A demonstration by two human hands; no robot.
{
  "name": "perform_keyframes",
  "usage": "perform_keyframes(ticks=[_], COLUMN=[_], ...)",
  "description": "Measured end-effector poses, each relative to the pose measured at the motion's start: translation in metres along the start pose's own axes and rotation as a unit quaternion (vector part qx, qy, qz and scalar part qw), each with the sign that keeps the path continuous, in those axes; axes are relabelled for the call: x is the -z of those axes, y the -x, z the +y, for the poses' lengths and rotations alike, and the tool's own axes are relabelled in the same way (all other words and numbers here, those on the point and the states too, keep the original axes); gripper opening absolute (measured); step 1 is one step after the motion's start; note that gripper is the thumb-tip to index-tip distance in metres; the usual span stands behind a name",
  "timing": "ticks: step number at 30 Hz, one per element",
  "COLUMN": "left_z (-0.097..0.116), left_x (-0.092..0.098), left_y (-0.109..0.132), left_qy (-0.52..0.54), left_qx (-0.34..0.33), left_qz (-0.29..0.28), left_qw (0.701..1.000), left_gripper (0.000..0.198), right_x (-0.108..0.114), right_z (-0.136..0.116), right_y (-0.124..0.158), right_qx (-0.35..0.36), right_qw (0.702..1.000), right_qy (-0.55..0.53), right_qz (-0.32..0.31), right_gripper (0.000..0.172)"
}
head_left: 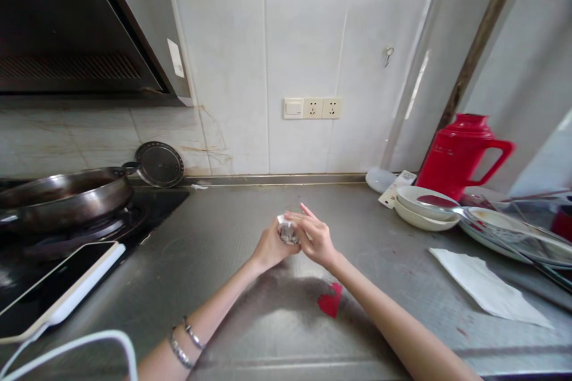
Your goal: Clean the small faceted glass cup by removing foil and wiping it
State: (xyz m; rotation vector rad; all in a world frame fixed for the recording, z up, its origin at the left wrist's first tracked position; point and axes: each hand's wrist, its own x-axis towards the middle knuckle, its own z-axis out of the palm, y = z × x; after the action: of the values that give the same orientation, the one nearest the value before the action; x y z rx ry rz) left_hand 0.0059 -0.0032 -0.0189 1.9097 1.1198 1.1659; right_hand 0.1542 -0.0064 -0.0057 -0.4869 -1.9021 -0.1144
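Note:
Over the middle of the metal counter, my left hand (269, 245) is closed around a small shiny, silvery-clear object (288, 232), whose exact kind I cannot make out. From the other side my right hand (316, 237) grips the same object, its fingers bent over the top and one finger sticking out. Much of the object is hidden by my fingers. On the counter near my right forearm lies a torn red scrap (329, 300).
At left, a steel pan (67, 199) sits on the black stove, and a phone (58, 286) with a white cable lies at its edge. Stacked bowls (424, 220), a red thermos jug (462, 158) and a white paper sheet (489, 286) are at right.

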Motion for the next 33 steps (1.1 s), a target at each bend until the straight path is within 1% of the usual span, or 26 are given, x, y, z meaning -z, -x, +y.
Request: perform_keyframes(ticks=[2,3,5,7,12,14,17,19,24,26,28,31,32,33], left_z=[0.002,0.003,0.003,0.002,0.004,0.008,0.012,0.012,0.005,0.005,0.006,0.008,0.007,0.006], left_x=[0.000,0.000,0.000,0.001,0.003,0.003,0.004,0.004,0.006,0.007,0.006,0.005,0.005,0.005], left_y=[0.001,0.002,0.002,0.001,0.000,0.002,0.004,0.003,-0.002,-0.002,-0.001,0.001,0.001,0.001], left_qy=[0.019,0.029,0.050,0.080,0.137,0.142,0.133,0.125,0.104,0.086,0.068,0.043,0.036,0.031], left_qx=[0.001,0.001,0.005,0.017,0.038,0.040,0.050,0.056,0.065,0.059,0.045,0.028,0.026,0.026], left_qz=[-0.006,-0.006,-0.003,-0.002,0.006,0.007,0.012,0.019,0.029,0.036,0.042,0.049,0.050,0.052], left_qw=[1.000,1.000,0.999,0.997,0.990,0.989,0.990,0.990,0.992,0.994,0.996,0.997,0.998,0.998], left_gripper=[0.066,0.069,0.067,0.062,0.059,0.058,0.057,0.057,0.055,0.057,0.061,0.065,0.065,0.065], right_x=[-0.001,-0.001,-0.002,-0.003,-0.004,-0.003,-0.002,-0.002,-0.002,-0.002,-0.002,-0.004,-0.005,-0.006], right_z=[0.003,0.004,0.004,0.001,-0.004,-0.003,0.001,0.001,-0.001,-0.001,0.000,0.000,-0.001,-0.002], right_y=[-0.001,-0.001,-0.001,0.000,0.003,0.002,0.000,-0.001,0.002,0.002,0.001,-0.001,-0.002,-0.002], right_qx=[-0.075,-0.101,-0.120,-0.107,-0.042,-0.052,-0.107,-0.111,-0.017,0.002,-0.024,-0.113,-0.130,-0.132], right_qw=[0.995,0.992,0.988,0.990,0.997,0.996,0.990,0.989,0.999,0.999,0.999,0.990,0.987,0.987], right_qy=[-0.030,-0.042,-0.054,-0.050,-0.034,-0.030,-0.023,-0.020,-0.014,-0.013,-0.014,-0.013,-0.012,-0.011], right_qz=[0.053,0.070,0.081,0.078,0.060,0.063,0.088,0.091,0.049,0.035,0.043,0.082,0.089,0.090], right_gripper=[0.026,0.025,0.024,0.025,0.030,0.029,0.026,0.026,0.031,0.031,0.029,0.025,0.025,0.024])
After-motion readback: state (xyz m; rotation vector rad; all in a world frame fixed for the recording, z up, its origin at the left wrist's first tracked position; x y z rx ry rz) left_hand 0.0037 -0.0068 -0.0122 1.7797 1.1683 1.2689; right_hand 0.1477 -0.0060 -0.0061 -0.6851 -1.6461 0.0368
